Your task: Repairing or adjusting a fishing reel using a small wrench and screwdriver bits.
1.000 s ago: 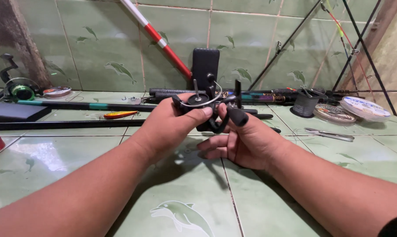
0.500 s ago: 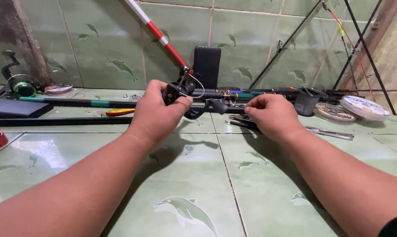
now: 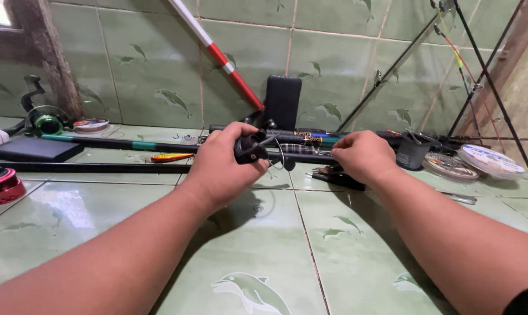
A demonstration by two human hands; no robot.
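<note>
A: Green tiles with dolphin prints cover the floor (image 3: 258,256) and the back wall. What lies at the frame's left?

B: A red spool (image 3: 0,185) at the left edge, a dark flat case (image 3: 33,149) above it, and one green-trimmed reel (image 3: 42,119) at upper left. An orange lure (image 3: 172,157) lies further right.

A: And the hands?

B: The left hand (image 3: 223,166) is curled tight round a black spinning reel (image 3: 251,149), left of centre. The right hand (image 3: 363,156) has its fingers bunched over a rod handle (image 3: 302,140) lying crosswise at centre; whether it pinches anything cannot be told.

A: How far along does the work look?

B: Judging by this, the reel sits against the handle but seating looks unfinished, since both hands are on it.

A: Counts?

B: Two reels, one red-and-white pole (image 3: 217,55) leaning, one black cup (image 3: 414,153), two line spools (image 3: 490,161) at right.
</note>
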